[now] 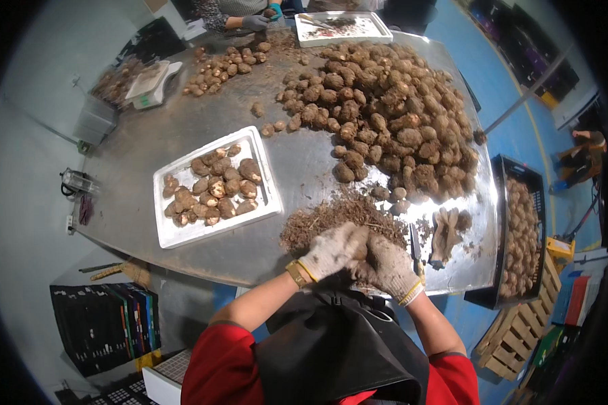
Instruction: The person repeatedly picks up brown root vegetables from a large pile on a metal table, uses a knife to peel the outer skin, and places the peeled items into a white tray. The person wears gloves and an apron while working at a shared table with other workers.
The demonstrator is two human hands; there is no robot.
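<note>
My left hand (333, 252) and my right hand (391, 267), both in soiled knit gloves, meet at the table's near edge. A brown taro corm (359, 251) shows between them, largely covered by the fingers. Just beyond lies a heap of fibrous peelings (329, 215). A knife (416, 248) rests to the right of my right hand, beside a pair of dirty gloves (443, 235). To the left, a white foam tray (213, 234) holds several corms with pale trimmed patches. Beyond the peelings rises a large pile of unpeeled taro corms (395, 111).
On the metal table (126, 202), more corms (223, 71) lie at the far left, near a scale (149, 88). Across it, a person's gloved hands (263, 19) hold a corm beside another foam tray (342, 41). A black crate (522, 233) of corms stands at the right on a wooden pallet (517, 334).
</note>
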